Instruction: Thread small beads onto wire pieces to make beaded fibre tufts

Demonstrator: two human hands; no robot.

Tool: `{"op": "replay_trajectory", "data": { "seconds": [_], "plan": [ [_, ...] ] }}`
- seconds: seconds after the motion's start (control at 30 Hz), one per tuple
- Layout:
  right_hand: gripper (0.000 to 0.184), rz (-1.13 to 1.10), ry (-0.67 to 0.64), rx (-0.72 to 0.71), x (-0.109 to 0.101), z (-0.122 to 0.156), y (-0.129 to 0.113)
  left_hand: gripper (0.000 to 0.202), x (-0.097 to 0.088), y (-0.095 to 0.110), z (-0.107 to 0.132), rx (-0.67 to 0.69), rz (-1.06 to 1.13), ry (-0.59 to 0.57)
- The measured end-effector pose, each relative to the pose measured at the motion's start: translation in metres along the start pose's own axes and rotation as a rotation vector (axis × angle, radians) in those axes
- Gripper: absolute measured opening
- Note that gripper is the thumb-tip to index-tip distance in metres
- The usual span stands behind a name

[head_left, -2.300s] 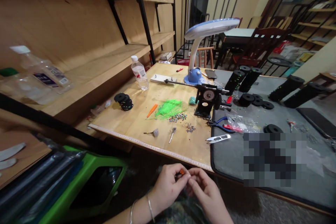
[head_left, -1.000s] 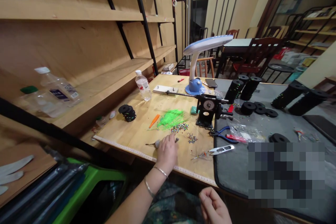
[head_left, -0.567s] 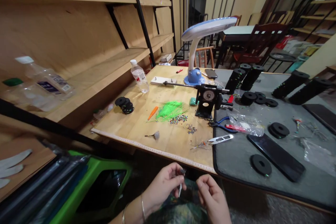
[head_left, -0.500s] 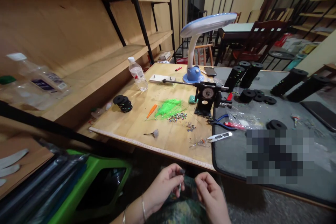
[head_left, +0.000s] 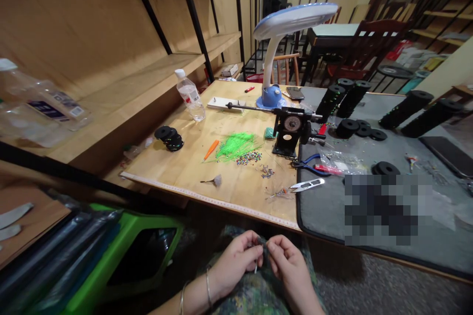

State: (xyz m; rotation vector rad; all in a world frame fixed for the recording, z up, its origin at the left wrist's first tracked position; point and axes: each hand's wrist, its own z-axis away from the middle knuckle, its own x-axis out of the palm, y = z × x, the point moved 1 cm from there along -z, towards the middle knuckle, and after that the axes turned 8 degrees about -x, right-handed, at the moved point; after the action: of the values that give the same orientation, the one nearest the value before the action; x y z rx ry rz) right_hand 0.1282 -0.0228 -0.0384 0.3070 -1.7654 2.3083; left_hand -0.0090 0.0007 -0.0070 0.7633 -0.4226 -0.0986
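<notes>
Above my lap, my left hand (head_left: 242, 257) pinches a small slim piece, dark at its upper end, with a whitish tip (head_left: 255, 268) showing below the fingers. Its kind is hard to make out. My right hand (head_left: 287, 262) is closed in a pinch close beside it, thumb against forefinger, at the dark end of that piece. Whatever lies between the right fingertips is too small to name. On the table edge beyond are white thread snips (head_left: 308, 185), a small bunch of fine wires with orange bits (head_left: 283, 192) and a greyish tuft on a thin stem (head_left: 217, 180).
Bright green strands (head_left: 238, 146), colourful beads (head_left: 249, 158) and an orange pointed tool (head_left: 211, 149) lie mid-table. A black winding device (head_left: 286, 133) stands by the desk lamp (head_left: 272, 96). Blue-handled pliers (head_left: 310, 163) and black foam rolls (head_left: 406, 108) rest on the grey mat (head_left: 325, 226).
My right hand has moved left, and its fingertips now meet those of my left hand at the small piece. The whole view has shifted slightly.
</notes>
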Motion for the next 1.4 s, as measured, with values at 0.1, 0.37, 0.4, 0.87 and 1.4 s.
{"op": "replay_trajectory", "data": {
  "seconds": [0.1,0.37,0.4,0.87,1.4],
  "plan": [
    [0.045,0.042,-0.041,-0.026,0.0008,0.0013,-0.003,0.021,-0.0006,-0.0024,-0.002,-0.015,0.058,0.0],
    [0.042,0.062,-0.077,-0.034,0.003,0.0045,-0.0073,0.018,0.0016,-0.0027,-0.0046,-0.059,0.205,-0.028],
    [0.042,0.048,-0.067,-0.03,0.0018,0.0039,-0.0059,0.018,0.0017,-0.0029,-0.0049,-0.057,0.182,-0.021],
    [0.048,0.089,0.027,-0.058,-0.0004,0.0014,-0.004,0.014,0.0031,-0.0006,-0.0018,0.052,-0.16,0.03],
    [0.049,0.131,0.084,-0.068,0.0014,-0.0003,-0.0035,0.023,0.0061,-0.0001,-0.0031,0.093,-0.2,0.049]
  ]
}}
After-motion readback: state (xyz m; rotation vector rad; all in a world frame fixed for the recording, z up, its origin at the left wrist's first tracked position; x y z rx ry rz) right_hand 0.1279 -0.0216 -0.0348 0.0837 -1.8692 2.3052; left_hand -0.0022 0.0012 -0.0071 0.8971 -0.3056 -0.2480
